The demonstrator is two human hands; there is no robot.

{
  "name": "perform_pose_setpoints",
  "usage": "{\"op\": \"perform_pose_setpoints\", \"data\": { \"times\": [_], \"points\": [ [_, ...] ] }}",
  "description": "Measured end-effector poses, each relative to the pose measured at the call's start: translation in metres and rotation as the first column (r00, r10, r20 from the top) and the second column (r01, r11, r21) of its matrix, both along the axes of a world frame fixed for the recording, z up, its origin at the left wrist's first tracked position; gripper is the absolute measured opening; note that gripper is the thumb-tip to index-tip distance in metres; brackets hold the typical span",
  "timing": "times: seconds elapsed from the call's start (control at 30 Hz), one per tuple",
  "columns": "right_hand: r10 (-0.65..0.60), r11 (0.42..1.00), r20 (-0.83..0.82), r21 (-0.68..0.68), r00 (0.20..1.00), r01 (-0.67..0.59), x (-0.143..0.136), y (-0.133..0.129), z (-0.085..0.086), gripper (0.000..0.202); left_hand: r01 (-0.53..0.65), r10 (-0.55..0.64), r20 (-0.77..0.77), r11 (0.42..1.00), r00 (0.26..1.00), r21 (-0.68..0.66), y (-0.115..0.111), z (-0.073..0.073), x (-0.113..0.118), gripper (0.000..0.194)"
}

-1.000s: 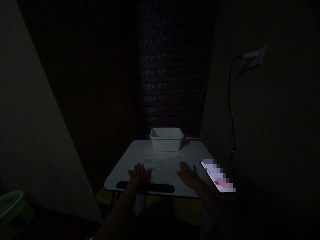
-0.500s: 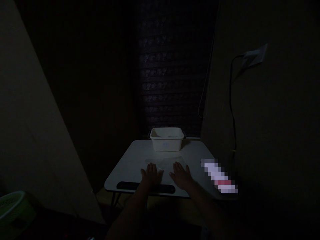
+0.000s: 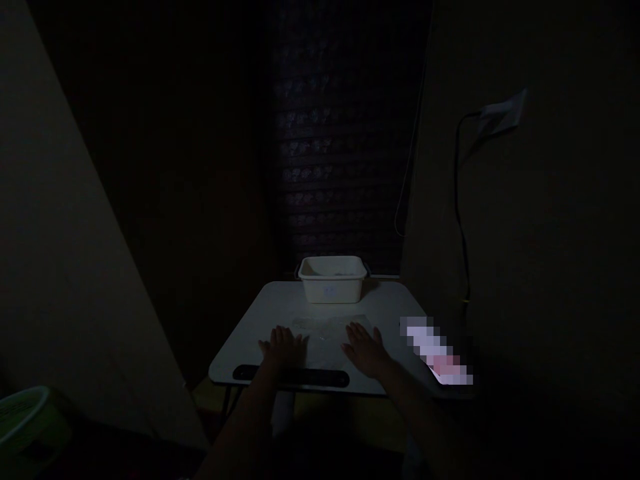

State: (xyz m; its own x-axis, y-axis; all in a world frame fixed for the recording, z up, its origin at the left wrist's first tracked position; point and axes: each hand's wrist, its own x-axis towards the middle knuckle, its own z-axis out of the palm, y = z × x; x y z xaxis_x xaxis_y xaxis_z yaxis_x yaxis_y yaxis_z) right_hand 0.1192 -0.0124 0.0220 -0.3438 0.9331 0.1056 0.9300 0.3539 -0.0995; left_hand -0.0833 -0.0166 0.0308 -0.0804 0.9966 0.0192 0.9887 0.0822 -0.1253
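Note:
A clear plastic bag or sheet [image 3: 325, 328] lies flat on the white folding table [image 3: 255, 320]; the dim light hides which it is. Palm down at its left edge rests my left hand [image 3: 283, 345], fingers spread. My right hand [image 3: 365, 347] is also flat, fingers apart, on the right part of the plastic. Neither hand grips anything. Behind the plastic stands a white plastic tub [image 3: 333, 290] with side handles and a small label; its contents are too dark to name.
At the table's right edge lies a bright, blurred-out device [image 3: 435, 350]. A black slot [image 3: 290, 377] runs along the table's front. A black cable [image 3: 459, 193] hangs from a wall socket [image 3: 503, 113]. A green basket [image 3: 35, 420] stands low at the left.
My left hand has slid left over the plastic, away from my right hand. The right hand has hardly moved, and the view has shifted slightly.

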Motion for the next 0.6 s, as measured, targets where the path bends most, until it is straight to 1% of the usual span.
{"op": "perform_pose_setpoints", "data": {
  "times": [0.07,0.13,0.23,0.33,0.47,0.53,0.6],
  "points": [
    [-0.01,1.0,-0.008,0.011,1.0,0.011,-0.007,0.001,0.001,0.055,0.095,-0.095,0.01,0.995,0.995,-0.041,0.001,0.005,0.01,0.048],
    [-0.032,0.999,-0.007,-0.008,0.999,0.032,-0.014,0.002,-0.001,0.056,0.191,-0.19,0.023,0.979,0.981,-0.064,0.002,0.008,0.02,0.046],
    [-0.049,0.998,0.007,-0.047,0.999,0.05,-0.023,0.003,-0.006,0.059,0.252,-0.251,0.024,0.967,0.968,-0.039,0.003,0.006,0.03,0.045],
    [-0.032,0.998,0.013,-0.048,0.999,0.032,-0.022,0.004,-0.011,0.058,0.247,-0.247,0.021,0.969,0.969,-0.02,0.005,0.001,0.03,0.046],
    [0.014,0.999,0.011,-0.043,1.0,-0.014,-0.006,0.002,-0.011,0.057,0.178,-0.178,0.018,0.984,0.984,-0.004,0.009,-0.005,0.019,0.048],
    [0.038,0.998,0.012,-0.04,0.999,-0.038,0.002,0.001,-0.009,0.057,0.151,-0.151,0.016,0.988,0.988,-0.006,0.009,-0.005,0.015,0.049],
    [0.047,0.998,0.012,-0.033,0.999,-0.047,0.007,-0.001,-0.006,0.057,0.165,-0.164,0.012,0.986,0.986,-0.015,0.008,-0.003,0.015,0.048]
  ]
}}
